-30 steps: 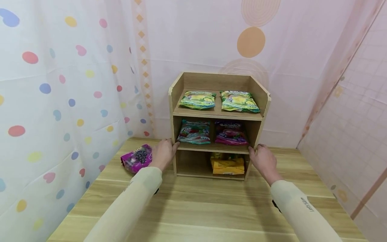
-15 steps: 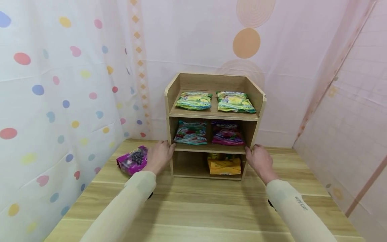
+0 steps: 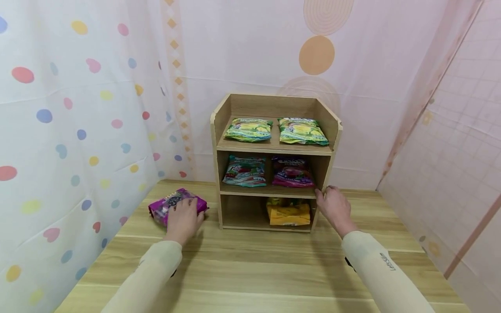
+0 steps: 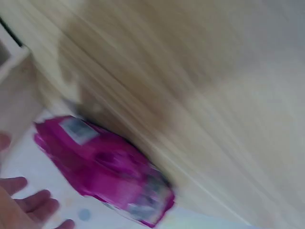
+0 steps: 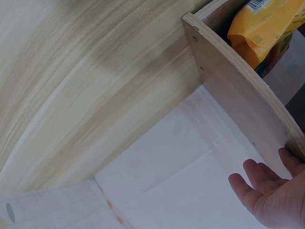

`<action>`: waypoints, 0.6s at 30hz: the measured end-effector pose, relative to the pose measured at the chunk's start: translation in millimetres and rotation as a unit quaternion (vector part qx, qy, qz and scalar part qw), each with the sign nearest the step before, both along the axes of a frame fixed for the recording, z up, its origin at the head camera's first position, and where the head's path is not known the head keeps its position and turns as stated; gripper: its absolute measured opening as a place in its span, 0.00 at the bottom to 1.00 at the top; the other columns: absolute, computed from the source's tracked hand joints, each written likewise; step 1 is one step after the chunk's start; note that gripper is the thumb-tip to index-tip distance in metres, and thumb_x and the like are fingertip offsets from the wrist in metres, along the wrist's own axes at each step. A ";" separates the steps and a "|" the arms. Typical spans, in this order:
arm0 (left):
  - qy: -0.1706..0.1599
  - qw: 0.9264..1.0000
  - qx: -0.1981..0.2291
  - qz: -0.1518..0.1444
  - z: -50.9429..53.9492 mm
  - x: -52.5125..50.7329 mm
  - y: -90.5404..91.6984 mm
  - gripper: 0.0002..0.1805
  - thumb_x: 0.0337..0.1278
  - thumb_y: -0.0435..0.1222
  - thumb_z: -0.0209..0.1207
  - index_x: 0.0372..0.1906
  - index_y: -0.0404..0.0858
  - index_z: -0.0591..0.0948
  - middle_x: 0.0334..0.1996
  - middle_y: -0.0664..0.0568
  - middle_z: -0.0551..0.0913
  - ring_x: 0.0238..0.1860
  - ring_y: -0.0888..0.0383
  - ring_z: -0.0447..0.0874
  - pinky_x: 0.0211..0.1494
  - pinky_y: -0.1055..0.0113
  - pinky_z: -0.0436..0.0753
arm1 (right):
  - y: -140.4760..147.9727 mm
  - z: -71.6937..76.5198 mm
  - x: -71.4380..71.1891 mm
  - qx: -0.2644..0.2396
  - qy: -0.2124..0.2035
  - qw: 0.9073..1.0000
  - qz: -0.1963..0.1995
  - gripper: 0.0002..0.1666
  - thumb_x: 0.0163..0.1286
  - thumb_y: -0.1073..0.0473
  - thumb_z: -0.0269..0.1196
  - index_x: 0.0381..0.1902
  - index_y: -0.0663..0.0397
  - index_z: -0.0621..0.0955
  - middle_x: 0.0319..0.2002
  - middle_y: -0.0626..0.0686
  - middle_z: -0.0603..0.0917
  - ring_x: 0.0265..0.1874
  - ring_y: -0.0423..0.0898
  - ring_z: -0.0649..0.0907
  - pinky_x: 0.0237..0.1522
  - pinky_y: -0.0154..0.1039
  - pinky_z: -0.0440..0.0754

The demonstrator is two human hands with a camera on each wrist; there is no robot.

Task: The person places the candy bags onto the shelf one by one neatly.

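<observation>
My left hand (image 3: 183,221) is just in front of a purple snack bag (image 3: 159,209) with a grape picture, which lies on the table left of a small wooden shelf (image 3: 274,151). In the left wrist view its spread fingers are apart from the purple bag (image 4: 95,164). At the shelf's right side, my right hand (image 3: 335,209) touches the side panel's front edge near the middle board. The right wrist view shows that hand (image 5: 279,198) with loosely bent fingers, only one fingertip close against the side panel (image 5: 224,90).
Two green-yellow candy bags, left (image 3: 249,130) and right (image 3: 303,131), lie on the shelf's top. A teal bag (image 3: 244,171) and a dark purple bag (image 3: 291,172) sit on the middle level. A yellow pack (image 3: 289,216) stands at bottom right. Patterned curtains (image 3: 250,48) hang behind.
My left hand has left the shelf's left side and moved left to the purple bag. The right hand stays at the shelf's right edge. The head view has shifted slightly.
</observation>
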State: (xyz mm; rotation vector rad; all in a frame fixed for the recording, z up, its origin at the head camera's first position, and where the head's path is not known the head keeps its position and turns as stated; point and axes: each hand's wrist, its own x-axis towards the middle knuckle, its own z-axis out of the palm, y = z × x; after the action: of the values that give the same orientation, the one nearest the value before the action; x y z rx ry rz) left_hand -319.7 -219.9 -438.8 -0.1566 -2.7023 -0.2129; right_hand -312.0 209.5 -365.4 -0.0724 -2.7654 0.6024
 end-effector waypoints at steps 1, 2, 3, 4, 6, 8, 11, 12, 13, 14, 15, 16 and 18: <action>0.001 1.000 -0.011 0.008 -2.6 0.4 -6.6 0.33 0.64 0.46 0.61 0.64 0.25 0.72 0.58 0.25 0.73 0.59 0.29 0.71 0.58 0.31 0.67 | 0.0 0.0 -0.3 0.001 -0.001 1.000 0.000 0.31 0.78 0.47 0.47 0.56 0.71 0.78 0.63 0.68 0.73 0.58 0.68 0.76 0.51 0.62 0.76; -0.001 1.000 -0.020 0.015 -5.0 0.8 -12.4 0.36 0.63 0.47 0.63 0.64 0.24 0.70 0.58 0.24 0.72 0.60 0.28 0.69 0.59 0.31 0.66 | -0.1 0.0 -0.3 0.001 -0.001 1.000 0.000 0.31 0.78 0.47 0.47 0.55 0.71 0.78 0.63 0.68 0.73 0.58 0.68 0.76 0.51 0.62 0.76; -0.001 0.999 -0.029 0.022 -7.1 1.1 -17.5 0.38 0.61 0.48 0.64 0.64 0.22 0.70 0.58 0.22 0.70 0.60 0.27 0.69 0.59 0.29 0.65 | -0.2 0.0 -0.4 0.001 -0.001 1.000 0.000 0.31 0.78 0.47 0.47 0.55 0.71 0.78 0.63 0.68 0.73 0.58 0.68 0.76 0.51 0.62 0.76; -0.002 0.999 -0.035 0.026 -8.8 1.0 -21.3 0.40 0.60 0.49 0.65 0.63 0.21 0.69 0.58 0.20 0.69 0.60 0.26 0.68 0.59 0.29 0.64 | 0.1 0.1 -0.4 0.002 -0.001 1.000 -0.001 0.31 0.78 0.47 0.47 0.55 0.71 0.78 0.63 0.68 0.74 0.57 0.68 0.76 0.51 0.62 0.76; -0.011 0.998 -0.045 0.034 -10.8 0.9 -26.2 0.42 0.59 0.50 0.66 0.63 0.20 0.68 0.59 0.18 0.67 0.61 0.24 0.66 0.60 0.28 0.63 | 0.1 0.0 -0.1 0.001 -0.001 1.000 -0.001 0.31 0.78 0.47 0.47 0.55 0.71 0.78 0.63 0.68 0.74 0.57 0.68 0.77 0.50 0.63 0.77; -0.025 0.998 -0.055 0.034 -12.1 0.5 -27.9 0.43 0.59 0.51 0.66 0.65 0.20 0.67 0.60 0.17 0.65 0.62 0.23 0.65 0.60 0.28 0.62 | 0.1 -0.2 -0.1 0.001 0.000 1.000 -0.002 0.31 0.78 0.46 0.47 0.54 0.71 0.79 0.63 0.68 0.74 0.57 0.68 0.77 0.50 0.63 0.77; -0.057 0.996 -0.065 0.022 -13.3 0.3 -25.7 0.42 0.61 0.47 0.64 0.68 0.23 0.64 0.63 0.17 0.62 0.64 0.23 0.62 0.61 0.27 0.61 | 0.2 -0.9 -1.0 0.002 0.002 1.000 -0.003 0.31 0.78 0.46 0.47 0.53 0.70 0.79 0.63 0.68 0.74 0.56 0.67 0.77 0.50 0.62 0.77; -0.071 0.995 -0.067 0.015 -14.2 0.8 -24.4 0.40 0.62 0.44 0.63 0.70 0.24 0.63 0.64 0.17 0.61 0.64 0.23 0.61 0.61 0.27 0.61 | 0.3 -1.0 -1.3 0.002 0.004 1.000 -0.003 0.30 0.78 0.46 0.47 0.53 0.70 0.79 0.62 0.68 0.74 0.56 0.67 0.77 0.50 0.62 0.77; -0.086 0.994 -0.071 0.007 -15.1 1.6 -23.1 0.38 0.63 0.41 0.62 0.71 0.26 0.63 0.65 0.18 0.61 0.64 0.22 0.61 0.60 0.27 0.61 | 0.4 -1.0 -1.6 0.004 0.005 1.000 -0.003 0.30 0.78 0.46 0.47 0.52 0.70 0.80 0.62 0.68 0.75 0.56 0.67 0.77 0.49 0.62 0.77; -0.100 0.992 -0.076 -0.001 -16.2 2.5 -21.8 0.36 0.64 0.39 0.60 0.72 0.28 0.62 0.65 0.19 0.60 0.65 0.22 0.60 0.60 0.26 0.61 | 0.4 -0.9 -1.7 0.004 0.005 1.000 -0.003 0.30 0.78 0.46 0.47 0.52 0.70 0.80 0.62 0.67 0.75 0.56 0.67 0.77 0.49 0.62 0.77; -0.112 0.990 -0.082 -0.007 -17.1 3.9 -20.6 0.35 0.65 0.37 0.58 0.73 0.30 0.62 0.66 0.20 0.60 0.65 0.22 0.60 0.60 0.26 0.62 | 0.5 -0.8 -1.8 0.005 0.006 1.000 -0.002 0.30 0.78 0.46 0.47 0.51 0.70 0.80 0.62 0.67 0.75 0.56 0.66 0.78 0.49 0.62 0.77; -0.121 0.989 -0.089 -0.014 -17.8 5.6 -19.6 0.34 0.65 0.36 0.57 0.73 0.31 0.62 0.67 0.21 0.60 0.65 0.22 0.60 0.59 0.26 0.62 | 0.6 -0.6 -1.8 0.005 0.006 1.000 -0.002 0.30 0.78 0.46 0.47 0.51 0.69 0.80 0.62 0.67 0.75 0.56 0.66 0.78 0.49 0.62 0.77; -0.133 0.986 -0.101 -0.024 -18.9 9.0 -18.3 0.34 0.65 0.36 0.57 0.73 0.33 0.63 0.67 0.22 0.61 0.65 0.22 0.59 0.58 0.26 0.63 | 0.8 0.0 -1.6 0.003 0.006 1.000 -0.001 0.30 0.78 0.46 0.47 0.52 0.70 0.80 0.63 0.68 0.74 0.56 0.67 0.78 0.49 0.62 0.77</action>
State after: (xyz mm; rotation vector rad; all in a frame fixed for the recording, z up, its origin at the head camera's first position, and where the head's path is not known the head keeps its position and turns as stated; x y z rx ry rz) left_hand -310.8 -238.2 -457.6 -0.2717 -2.9854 0.0312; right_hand -313.6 210.2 -365.4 -0.0693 -2.7560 0.5933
